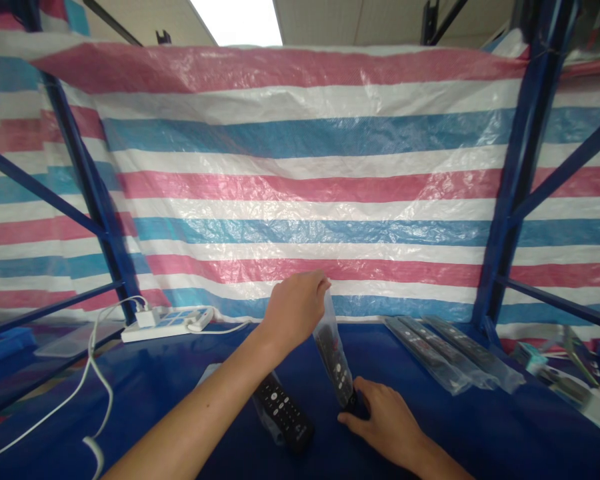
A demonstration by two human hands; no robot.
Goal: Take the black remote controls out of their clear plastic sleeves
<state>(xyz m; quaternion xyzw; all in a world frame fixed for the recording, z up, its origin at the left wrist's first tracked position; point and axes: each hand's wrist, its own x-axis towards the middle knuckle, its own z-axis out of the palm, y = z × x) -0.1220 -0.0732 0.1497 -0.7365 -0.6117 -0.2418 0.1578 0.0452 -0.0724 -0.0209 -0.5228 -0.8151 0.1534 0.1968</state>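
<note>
My left hand [300, 303] pinches the top end of a clear plastic bag [329, 308], raised above the blue table. Inside that bag hangs a black remote control [336, 363], tilted, its lower end toward me. At this lower end, my right hand [387, 417] has thumb and fingers closed around the remote's tip. Below my left forearm lies another black remote [285, 410] on the table, with plastic film beside and under it; the forearm hides part of it.
Several bagged remotes [443, 350] lie side by side at the right rear. A white power strip [170, 323] with a plug and cables [93, 360] sits at the left rear. Blue rack posts [517, 173] stand on both sides, with a striped tarp [300, 193] behind.
</note>
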